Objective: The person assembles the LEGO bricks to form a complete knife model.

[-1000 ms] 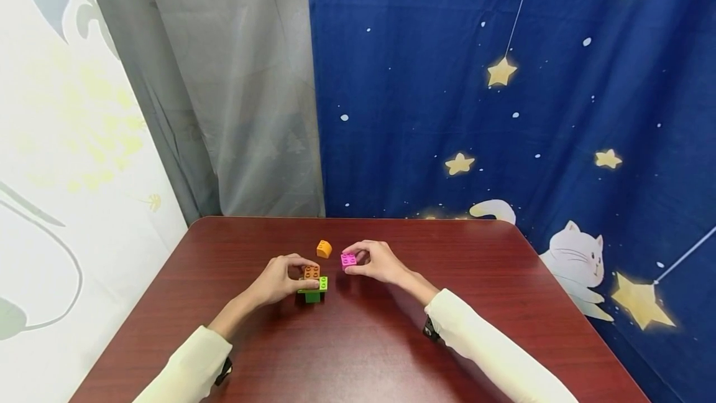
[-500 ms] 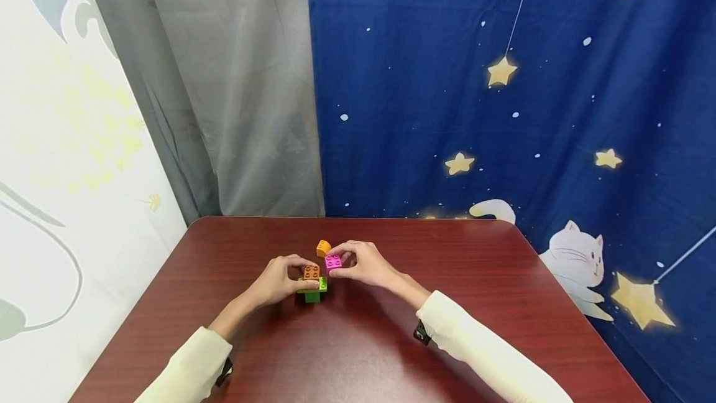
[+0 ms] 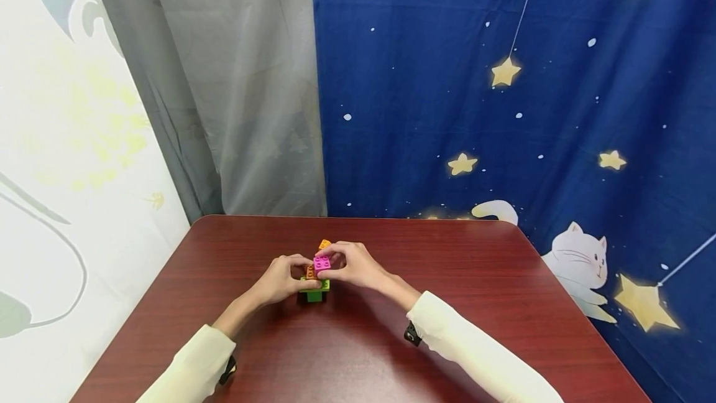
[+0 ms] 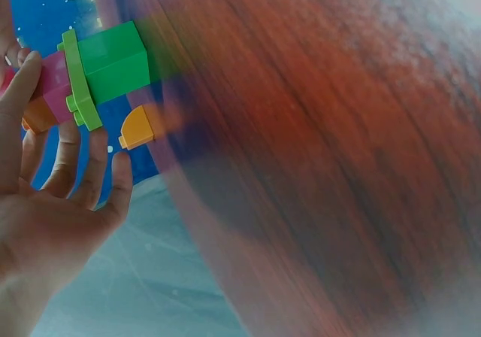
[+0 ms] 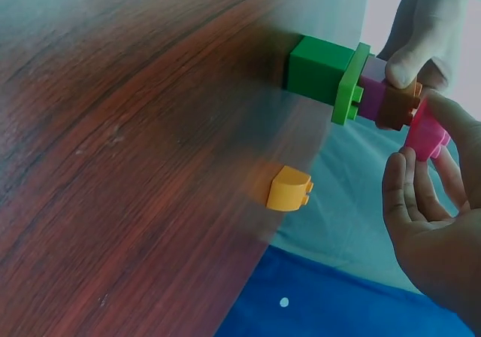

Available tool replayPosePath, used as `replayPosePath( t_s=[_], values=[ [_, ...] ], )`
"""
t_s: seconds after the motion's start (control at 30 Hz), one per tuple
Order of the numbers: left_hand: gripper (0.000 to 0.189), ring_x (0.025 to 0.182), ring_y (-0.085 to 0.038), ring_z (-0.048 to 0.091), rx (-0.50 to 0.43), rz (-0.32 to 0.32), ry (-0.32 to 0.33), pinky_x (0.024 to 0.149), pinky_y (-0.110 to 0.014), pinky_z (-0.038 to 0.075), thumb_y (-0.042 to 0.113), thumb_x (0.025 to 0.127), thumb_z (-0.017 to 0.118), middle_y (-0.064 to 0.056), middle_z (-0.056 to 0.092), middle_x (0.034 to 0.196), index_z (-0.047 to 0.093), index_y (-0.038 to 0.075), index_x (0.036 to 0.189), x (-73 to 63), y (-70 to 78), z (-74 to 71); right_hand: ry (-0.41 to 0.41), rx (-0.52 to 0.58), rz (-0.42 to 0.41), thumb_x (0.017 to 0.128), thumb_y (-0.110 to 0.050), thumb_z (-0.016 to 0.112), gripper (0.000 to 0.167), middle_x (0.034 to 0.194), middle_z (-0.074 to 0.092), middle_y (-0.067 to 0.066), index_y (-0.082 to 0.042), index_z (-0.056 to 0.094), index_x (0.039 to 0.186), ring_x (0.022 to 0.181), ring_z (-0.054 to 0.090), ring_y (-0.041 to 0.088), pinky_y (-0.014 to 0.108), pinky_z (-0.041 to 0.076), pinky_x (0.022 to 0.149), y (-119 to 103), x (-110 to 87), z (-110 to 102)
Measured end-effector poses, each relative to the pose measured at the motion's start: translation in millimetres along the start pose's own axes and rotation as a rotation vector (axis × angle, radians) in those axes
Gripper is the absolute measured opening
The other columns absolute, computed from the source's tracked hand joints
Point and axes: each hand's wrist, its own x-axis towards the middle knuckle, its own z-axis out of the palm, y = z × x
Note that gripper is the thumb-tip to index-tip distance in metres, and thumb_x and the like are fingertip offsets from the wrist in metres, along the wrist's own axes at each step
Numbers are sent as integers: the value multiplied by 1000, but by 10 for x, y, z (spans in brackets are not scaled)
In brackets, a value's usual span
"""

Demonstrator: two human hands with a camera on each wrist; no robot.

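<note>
A stack of toy building bricks stands upright on the table: a dark green brick (image 5: 319, 70) at the bottom, a lime green plate (image 4: 80, 81), purple bricks (image 5: 370, 96) and an orange-brown brick (image 5: 396, 110) on top. My left hand (image 3: 282, 280) grips the stack's upper part between thumb and fingers. Between the thumb and fingers of my right hand (image 3: 355, 266) is a pink brick (image 3: 321, 264), pinched just over the orange-brown brick and a little to its right. Whether these two touch, I cannot tell. Fingers partly hide the upper bricks.
A yellow-orange brick with a rounded side (image 5: 288, 190) lies behind the stack on the brown table (image 3: 358, 353). In the head view my right hand partly covers it. Beyond the table's far edge hang a grey curtain (image 3: 246, 79) and a blue curtain (image 3: 403, 92) with stars.
My right hand has moved left with the pink brick, from apart on the right to over the stack's top. The left hand has kept its grip on the stack.
</note>
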Motion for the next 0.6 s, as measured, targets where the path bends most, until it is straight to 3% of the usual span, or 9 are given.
replayPosePath(
  t_s=[0.23,0.47,0.6],
  values=[
    [29,88,-23,69,-15,13,1,80,-47,57,30,79,93,7,72,93,78,17,101,7,14,6,10,-6,-19,86,-22,88,37,99,73,-1,-13,76,119,81,70,16,20,54,70,-52,35,49],
    [26,83,-22,69,-37,-13,-25,71,-26,54,29,80,93,2,72,94,78,18,98,9,-1,14,10,2,-14,86,-23,88,36,97,73,-5,-14,76,119,82,70,13,16,52,70,-54,63,100],
    [25,82,-20,69,-43,-21,-31,71,-24,54,29,79,93,5,72,93,77,18,96,1,-8,11,7,8,-5,86,-23,88,36,99,73,-4,-13,76,119,84,72,16,16,53,71,-61,63,119]
  ],
)
